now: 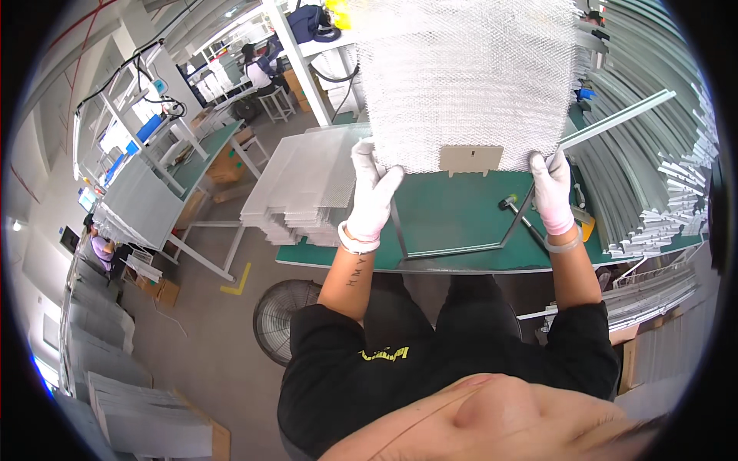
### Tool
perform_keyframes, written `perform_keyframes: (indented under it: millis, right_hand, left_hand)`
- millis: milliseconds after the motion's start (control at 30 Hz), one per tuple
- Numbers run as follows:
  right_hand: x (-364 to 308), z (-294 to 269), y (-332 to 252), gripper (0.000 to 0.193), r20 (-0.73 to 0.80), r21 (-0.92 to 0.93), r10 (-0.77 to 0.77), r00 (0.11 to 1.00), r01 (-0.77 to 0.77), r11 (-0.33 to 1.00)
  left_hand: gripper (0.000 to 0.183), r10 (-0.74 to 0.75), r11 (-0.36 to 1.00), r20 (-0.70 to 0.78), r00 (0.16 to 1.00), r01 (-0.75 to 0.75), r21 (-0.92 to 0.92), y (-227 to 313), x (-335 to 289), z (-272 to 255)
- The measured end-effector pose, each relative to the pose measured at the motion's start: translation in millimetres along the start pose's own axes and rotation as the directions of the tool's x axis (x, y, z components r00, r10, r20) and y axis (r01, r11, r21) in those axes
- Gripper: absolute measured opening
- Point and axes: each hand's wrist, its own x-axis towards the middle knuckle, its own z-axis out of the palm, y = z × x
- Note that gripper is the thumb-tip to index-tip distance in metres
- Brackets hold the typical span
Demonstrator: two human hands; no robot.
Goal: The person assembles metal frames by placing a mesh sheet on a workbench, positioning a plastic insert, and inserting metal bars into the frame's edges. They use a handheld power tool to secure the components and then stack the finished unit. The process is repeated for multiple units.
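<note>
1. From where I stand, the mesh sheet (469, 77) is directly in the fingers, reaching away from them, far side first, and running out of sight at the top of the view. Its near edge stretches from one hand to the other.

2. The left hand (369, 201) pinches the near left corner, thumb toward the middle. The right hand (553, 192) pinches the near right corner in the same way, so neither is nearer to the sheet. Both sets of fingers are closed narrowly on its edge.

3. Below the fingers and toward the body, a slim metal frame (453, 253) lies on the green tabletop (450, 203). Its near bar runs roughly parallel to the sheet's held edge; its far side is hidden behind the mesh.

4. The sheet is pale, silvery and finely patterned, slightly ragged along its sides (which way its long axis runs I cannot tell, with the far end cut off). Midway between the thumbs sits a tan plate (470, 158), with a small dark slot and two short tabs pointing toward the body.

5. Just left of the right fingers, slightly nearer the body, lies a hammer (509, 203).
</note>
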Motion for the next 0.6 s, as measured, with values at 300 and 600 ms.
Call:
perform_keyframes:
  millis: [300,600]
  right_hand:
    - [-2.4,-7.6,22.1,0.02,-0.022,-0.08,-0.026,0.999,0.024,0.997]
    - [-71.9,-48.5,98.6,0.027,0.067,-0.465,0.123,0.99,-0.078,0.882]
  left_hand:
    - [0.019,-0.067,0.992,-0.136,0.988,0.082,0.101,-23.7,0.2,2.5]
    - [0.03,-0.266,0.895,-0.145,0.953,0.3,0.33,-112.3,-89.0,-31.3]
